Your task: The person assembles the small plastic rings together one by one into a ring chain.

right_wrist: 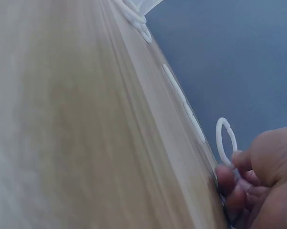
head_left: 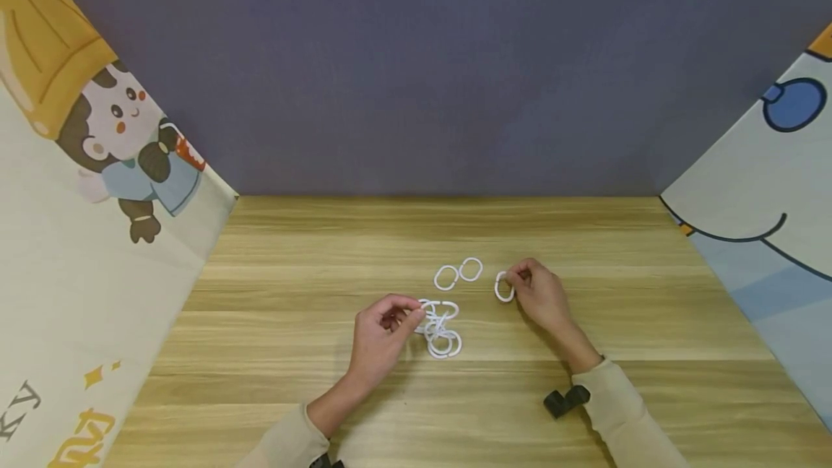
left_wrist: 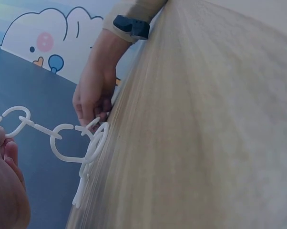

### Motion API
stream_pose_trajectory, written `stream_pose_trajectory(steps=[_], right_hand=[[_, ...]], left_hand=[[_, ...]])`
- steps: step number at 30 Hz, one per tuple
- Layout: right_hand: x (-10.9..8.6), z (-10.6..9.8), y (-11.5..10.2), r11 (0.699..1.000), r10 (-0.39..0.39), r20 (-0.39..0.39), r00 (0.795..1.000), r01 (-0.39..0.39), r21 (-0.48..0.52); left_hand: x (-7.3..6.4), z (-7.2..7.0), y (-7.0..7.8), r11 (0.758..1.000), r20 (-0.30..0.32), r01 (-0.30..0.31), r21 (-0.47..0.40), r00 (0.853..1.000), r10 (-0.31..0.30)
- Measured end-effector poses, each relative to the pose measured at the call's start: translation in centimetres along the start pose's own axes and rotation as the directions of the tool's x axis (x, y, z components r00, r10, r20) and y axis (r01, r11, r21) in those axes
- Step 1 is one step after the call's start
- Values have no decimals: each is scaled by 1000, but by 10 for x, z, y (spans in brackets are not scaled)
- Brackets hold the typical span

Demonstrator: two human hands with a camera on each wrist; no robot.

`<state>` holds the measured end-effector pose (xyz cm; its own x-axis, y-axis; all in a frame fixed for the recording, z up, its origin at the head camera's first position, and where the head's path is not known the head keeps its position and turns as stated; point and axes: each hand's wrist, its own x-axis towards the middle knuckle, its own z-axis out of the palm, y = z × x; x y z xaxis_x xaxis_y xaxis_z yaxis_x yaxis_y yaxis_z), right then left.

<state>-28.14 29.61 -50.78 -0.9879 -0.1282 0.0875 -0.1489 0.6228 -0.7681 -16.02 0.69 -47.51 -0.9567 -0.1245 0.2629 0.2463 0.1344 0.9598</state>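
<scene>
White split rings are joined into a chain (head_left: pixel 444 341), part of it heaped on the table and part raised. My left hand (head_left: pixel 380 334) pinches one end of that chain between thumb and fingertips, and in the left wrist view the upper links (left_wrist: pixel 65 143) hang from it in a slanting line. To the right, my right hand (head_left: pixel 538 296) pinches a single white ring (head_left: pixel 500 286), seen tilted on edge in the right wrist view, close over the table. Behind the chain lie two loose rings (head_left: pixel 445 277), side by side and flat.
The wooden table (head_left: pixel 292 374) meets a dark grey-blue panel (head_left: pixel 448 92) at its far edge. Side panels with cartoon prints (head_left: pixel 139 143) stand at left and right. Each sleeve cuff carries a black strap device (head_left: pixel 567 401).
</scene>
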Motion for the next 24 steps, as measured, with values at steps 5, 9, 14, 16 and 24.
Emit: stream_pose_trajectory(steps=[5,9,14,16,24], right_hand=[[1,1,-5,978,1,16,1000,-4,209],[0,1,-12,952,26,14,1000,-29,306],[-4,-2,-23,921,61,31,998,-68,383],[-6,-4,-30,907,64,49,997,-79,415],[-18,-11,-64,850,66,117,991,-117,514]], left_hand=[[0,0,1,1000,-1,1,7,1000,-1],[0,0,2,1000,-4,-2,13,1000,2],[-1,1,4,1000,-1,-6,13,1000,6],[-1,1,4,1000,0,-6,14,1000,6],[-2,1,7,1000,0,-2,18,1000,2]])
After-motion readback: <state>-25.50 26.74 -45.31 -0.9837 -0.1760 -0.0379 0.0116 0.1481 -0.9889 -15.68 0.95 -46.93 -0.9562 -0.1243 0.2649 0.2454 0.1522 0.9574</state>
